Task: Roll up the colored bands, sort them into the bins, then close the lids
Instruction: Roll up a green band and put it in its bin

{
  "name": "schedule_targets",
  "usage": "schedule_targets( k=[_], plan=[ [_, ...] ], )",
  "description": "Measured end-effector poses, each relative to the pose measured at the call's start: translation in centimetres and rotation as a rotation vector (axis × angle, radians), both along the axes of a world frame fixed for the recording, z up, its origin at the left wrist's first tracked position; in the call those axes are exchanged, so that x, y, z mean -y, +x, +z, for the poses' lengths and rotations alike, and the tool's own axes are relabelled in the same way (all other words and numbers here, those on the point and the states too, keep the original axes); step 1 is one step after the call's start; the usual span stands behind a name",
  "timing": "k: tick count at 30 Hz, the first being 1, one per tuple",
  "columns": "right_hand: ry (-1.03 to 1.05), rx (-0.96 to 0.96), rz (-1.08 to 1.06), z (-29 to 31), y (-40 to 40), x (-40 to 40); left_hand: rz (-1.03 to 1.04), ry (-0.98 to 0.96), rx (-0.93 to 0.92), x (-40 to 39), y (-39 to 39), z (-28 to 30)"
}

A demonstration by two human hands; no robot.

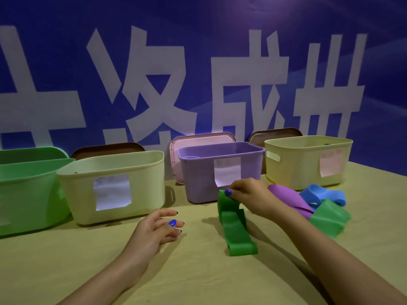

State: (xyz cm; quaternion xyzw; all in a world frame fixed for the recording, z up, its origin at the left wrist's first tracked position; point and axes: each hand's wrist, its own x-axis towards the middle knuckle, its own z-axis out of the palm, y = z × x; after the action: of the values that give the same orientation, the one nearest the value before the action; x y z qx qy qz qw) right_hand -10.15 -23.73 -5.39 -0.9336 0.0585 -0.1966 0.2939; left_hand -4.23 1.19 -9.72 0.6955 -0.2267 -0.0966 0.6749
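Band, green (pixel 235 225): flat strip lying on the tan tablecloth (pixel 198 278), near end down on the cloth, far end lifted. Your right hand (pixel 248 194) pinches that far end between thumb and fingertips, just in front of the purple bin (pixel 198 172). Your left hand (pixel 158 230) hovers near the cloth to the left of the band, fingers loosely spread, holding nothing.

Bands, waiting: purple band (pixel 288 199), blue band (pixel 323 194) and second green band (pixel 330 219), heaped together at the right, overlapping, just near of the right cream bin (pixel 308 161).

Bins, four, in a far row, all open: green bin (pixel 28 194) far left, cream bin (pixel 114 186), purple bin, right cream bin. Each shows a paper label; the writing is too blurred to read. Lids stand behind them against the blue wall: a pink lid (pixel 198 139) behind the purple bin, brown lids behind the cream ones.

Risks, as judged from here:
- Loose start. A one-handed pinch on a slack strip may begin a crooked roll; it would likely cone out or spring open once released.
- Dragging. The near end lies unweighted, so pulling the far end may slide the whole strip instead of curling it. Your free left hand could pin it.
- Knocked bin. Your right knuckles sit close to the purple bin's front wall and its hanging label.
- Snagged heap. Your right forearm passes just beside the waiting bands and could sweep them.
- Wrong bin. Two green bands, one green bin, unreadable labels: check before dropping.
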Motion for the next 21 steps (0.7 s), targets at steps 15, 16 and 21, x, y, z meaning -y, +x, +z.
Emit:
schedule_targets(
  k=[15, 16, 21],
  plan=[
    [0.556, -0.022, 0.456, 0.6, -2.0, -8.2, 0.087, 0.188, 1.014, -0.6, -2.2, 0.7],
    [0.54, -0.015, 0.446, 0.5, -2.0, -8.1, 0.103, 0.155, 1.0, -0.5, -2.2, 0.6],
    [0.426, 0.083, 0.37, 0.3, -1.7, -7.5, 0.184, -0.03, 0.633, -0.3, -2.1, 0.6]
  ],
)
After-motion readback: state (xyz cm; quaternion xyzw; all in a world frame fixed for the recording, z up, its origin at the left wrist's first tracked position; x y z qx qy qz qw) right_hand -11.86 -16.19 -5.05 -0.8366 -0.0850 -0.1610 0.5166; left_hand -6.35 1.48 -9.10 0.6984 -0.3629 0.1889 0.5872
